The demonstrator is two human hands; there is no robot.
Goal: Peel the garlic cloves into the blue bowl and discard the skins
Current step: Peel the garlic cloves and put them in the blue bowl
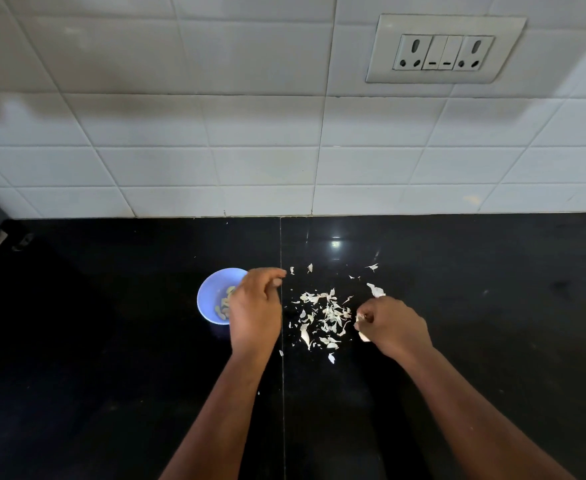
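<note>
The left hand [255,306] sits near the middle of the frame, partly over the right edge of the blue bowl [212,296]; its fingers are loosely curled and I cannot see anything in them; the right hand [393,325] is lower and to the right, with its fingers curled tight round a small pale piece of garlic [362,327], most of it hidden in the fist; the bowl is small, round and smooth, with a few pale peeled cloves [224,303] inside, touching nothing else; between the two hands lies a heap of thin, dry, papery white skins [326,318], torn into flakes and spread out toward the upper right; all of this rests on a shiny black tabletop [111,341] with a thin seam running down its middle; behind it stands a wall of flat white tiles [180,133], with a white socket plate [443,50] in the upper right of the frame.
</note>
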